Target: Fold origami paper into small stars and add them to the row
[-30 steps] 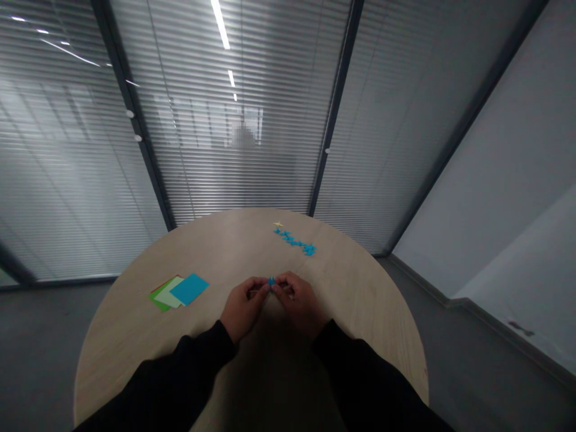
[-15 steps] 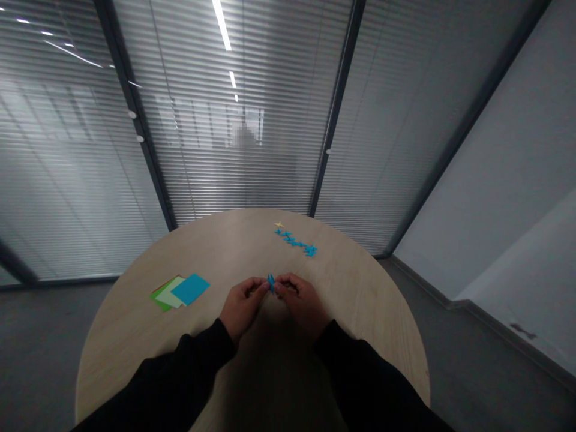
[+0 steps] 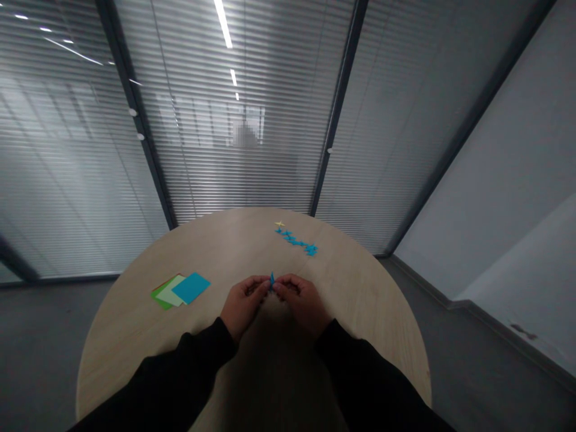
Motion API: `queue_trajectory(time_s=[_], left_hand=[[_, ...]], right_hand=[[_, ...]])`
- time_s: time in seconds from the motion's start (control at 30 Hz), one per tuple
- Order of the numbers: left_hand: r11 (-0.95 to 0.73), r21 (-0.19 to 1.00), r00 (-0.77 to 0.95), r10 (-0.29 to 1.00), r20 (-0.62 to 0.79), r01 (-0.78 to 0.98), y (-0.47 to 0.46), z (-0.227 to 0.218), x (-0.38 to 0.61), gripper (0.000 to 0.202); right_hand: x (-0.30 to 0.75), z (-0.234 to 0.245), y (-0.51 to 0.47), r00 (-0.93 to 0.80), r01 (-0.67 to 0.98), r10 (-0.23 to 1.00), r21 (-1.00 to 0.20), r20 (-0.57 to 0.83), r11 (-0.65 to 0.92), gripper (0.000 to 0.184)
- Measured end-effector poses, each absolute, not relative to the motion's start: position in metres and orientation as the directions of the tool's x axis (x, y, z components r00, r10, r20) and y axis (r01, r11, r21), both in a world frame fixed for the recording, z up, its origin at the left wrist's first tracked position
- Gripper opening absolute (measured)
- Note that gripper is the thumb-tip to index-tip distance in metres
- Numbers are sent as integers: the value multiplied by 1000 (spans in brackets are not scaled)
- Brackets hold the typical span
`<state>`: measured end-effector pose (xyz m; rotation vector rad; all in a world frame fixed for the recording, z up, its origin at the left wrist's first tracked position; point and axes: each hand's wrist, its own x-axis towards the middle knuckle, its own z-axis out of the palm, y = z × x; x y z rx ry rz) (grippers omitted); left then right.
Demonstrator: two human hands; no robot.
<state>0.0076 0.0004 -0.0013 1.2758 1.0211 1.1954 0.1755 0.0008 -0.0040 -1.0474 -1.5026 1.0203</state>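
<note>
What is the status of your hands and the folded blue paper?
Left hand, right hand pinching. Folded blue paper between them, pointed tip showing. No obstruction visible.

Pale wood-grain round table [image 3: 369,318], overlapping paper sheets at left — blue sheet [image 3: 191,288] uppermost, pale green sheet [image 3: 170,294] beneath, brighter green sheet [image 3: 161,300] lower, thin red edge [image 3: 162,283] behind, small blue folded shapes [image 3: 288,238] in slanting line toward far edge — yellow shape [image 3: 279,224] at its end.

The small folded paper [image 3: 272,278] is blue, the row of folded pieces [image 3: 310,248] bright blue, the star [image 3: 279,224] yellow; the sheets [image 3: 191,288] show blue, pale green, vivid green and red; tan wood-grained desk [image 3: 360,288], black sleeves [image 3: 180,372], grey horizontally striped blinds [image 3: 243,180]
</note>
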Motion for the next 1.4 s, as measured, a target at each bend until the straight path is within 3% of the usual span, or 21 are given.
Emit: queue_trajectory(time_s=[0.4, 0.7, 0.93, 1.4], left_hand=[[31, 959, 157, 987, 15, -283, 0, -2, 10, 46], [-104, 990, 205, 971, 122, -96, 0, -3, 9, 36], [-161, 985, 214, 962, 172, -65, 2, -6, 10, 33], [69, 935, 231, 973, 13, -347, 1, -7, 9, 38]], right_hand=[[174, -1, -2, -161, 78, 963, -970, 215, 229, 27], [175, 2, -1, -46, 161, 967, -953, 251, 255, 25], [177, 4, -2, -42, 84, 968, -965, 246, 248, 22], [185, 6, 3, -127, 84, 968, -970, 215, 226, 25]])
